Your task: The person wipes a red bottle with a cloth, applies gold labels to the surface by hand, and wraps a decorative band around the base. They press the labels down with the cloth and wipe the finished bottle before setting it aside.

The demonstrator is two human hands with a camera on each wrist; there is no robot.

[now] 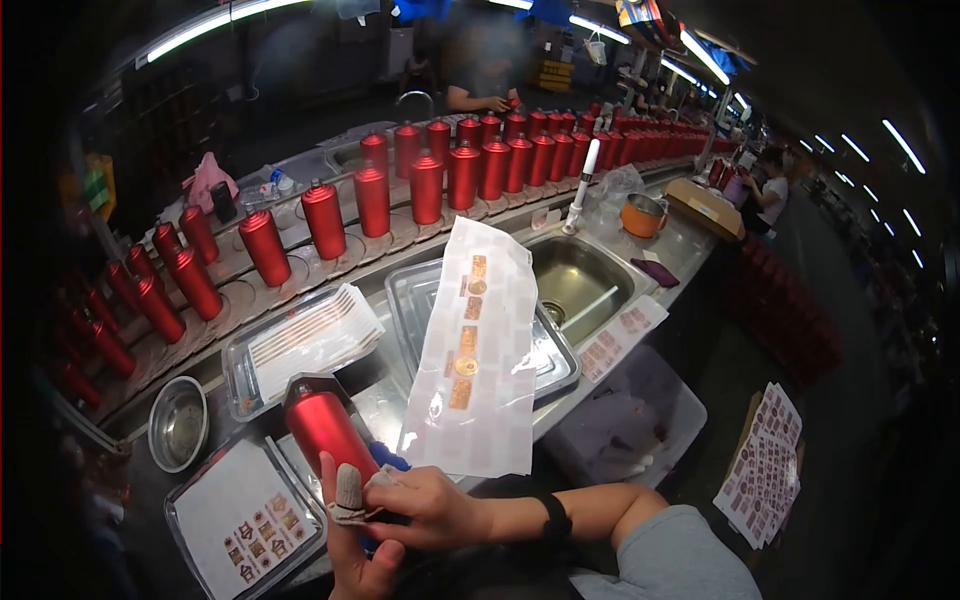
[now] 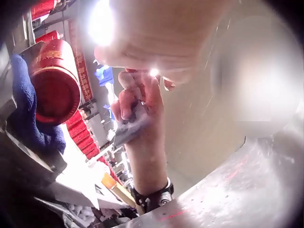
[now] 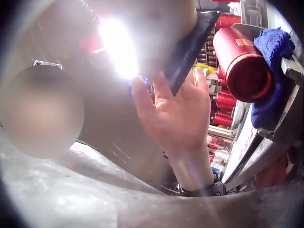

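The left hand [image 1: 358, 565] is held up with its fingers extended, a beige knitted cover [image 1: 348, 487] on one finger. Against it, the right hand [image 1: 435, 510] has its fingers curled at the base of that cover. In the left wrist view the right hand [image 2: 142, 102] grips a dark flat piece [image 2: 132, 129]; the right wrist view shows the piece [image 3: 192, 52] beside the open palm of the left hand [image 3: 178, 114]. Just beyond both hands a red bottle [image 1: 325, 430] lies tilted on a blue cloth [image 3: 273, 47], touched by neither as far as I can tell.
A large sticker sheet [image 1: 480, 370] lies over a lidded tray by the sink [image 1: 570, 275]. Left are a metal bowl [image 1: 180, 425], a tray of strips [image 1: 300, 335] and a label sheet [image 1: 235, 500]. Red bottles [image 1: 427, 190] line the rack behind; a person [image 1: 490, 85] stands beyond.
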